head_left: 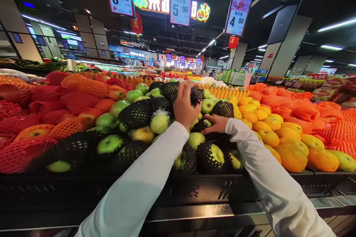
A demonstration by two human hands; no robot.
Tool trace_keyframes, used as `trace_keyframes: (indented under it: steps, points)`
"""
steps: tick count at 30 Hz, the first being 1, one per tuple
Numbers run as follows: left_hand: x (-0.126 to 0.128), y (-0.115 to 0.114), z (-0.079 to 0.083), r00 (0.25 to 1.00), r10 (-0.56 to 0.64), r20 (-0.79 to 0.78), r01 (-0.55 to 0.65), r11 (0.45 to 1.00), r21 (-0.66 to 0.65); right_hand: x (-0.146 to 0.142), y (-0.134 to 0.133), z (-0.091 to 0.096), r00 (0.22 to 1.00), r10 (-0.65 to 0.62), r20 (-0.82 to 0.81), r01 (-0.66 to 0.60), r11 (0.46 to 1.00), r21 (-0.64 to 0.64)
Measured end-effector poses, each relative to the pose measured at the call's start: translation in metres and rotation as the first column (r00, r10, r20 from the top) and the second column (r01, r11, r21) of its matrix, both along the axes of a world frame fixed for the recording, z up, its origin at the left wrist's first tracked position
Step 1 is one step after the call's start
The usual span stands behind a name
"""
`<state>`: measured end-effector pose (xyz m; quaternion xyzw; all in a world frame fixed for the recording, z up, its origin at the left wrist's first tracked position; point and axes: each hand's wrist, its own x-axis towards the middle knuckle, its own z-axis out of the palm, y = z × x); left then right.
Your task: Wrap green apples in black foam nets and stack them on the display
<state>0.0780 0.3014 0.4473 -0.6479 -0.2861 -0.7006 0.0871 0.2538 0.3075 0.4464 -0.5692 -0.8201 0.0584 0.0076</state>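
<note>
My left hand (185, 105) is raised over the middle of the green apple heap, its fingers curled round a fruit in a black foam net (196, 97). The hand covers most of that fruit. Lower and to the right, my right hand (216, 123) has its thumb and fingers closed about a green apple in black netting (205, 123), which rests among the others. Just below lies a bare green apple (196, 140). Another green apple, half wrapped in black net (211, 156), sits at the front of the heap.
Red-netted apples (72, 96) fill the left side. Oranges (267, 126) are piled to the right, with orange-netted fruit (303, 109) beyond them. A black display tray (200, 189) edges the front. A low yellow picket fence (228, 92) stands behind; price signs (181, 2) hang overhead.
</note>
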Motion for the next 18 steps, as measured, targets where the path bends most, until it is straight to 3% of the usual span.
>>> trace_keyframes:
  steps: [8, 18]
  points:
    - [0.000, 0.003, -0.001, 1.000, -0.010, -0.005, 0.010, 1.000, 0.005, 0.005, 0.007, -0.005, 0.989, 0.134, 0.063, -0.138, 0.989, 0.060]
    - [0.002, 0.001, -0.003, 1.000, 0.007, -0.027, -0.008, 1.000, -0.028, -0.025, -0.009, -0.017, 0.964, -0.038, 0.263, 0.022, 0.998, 0.064]
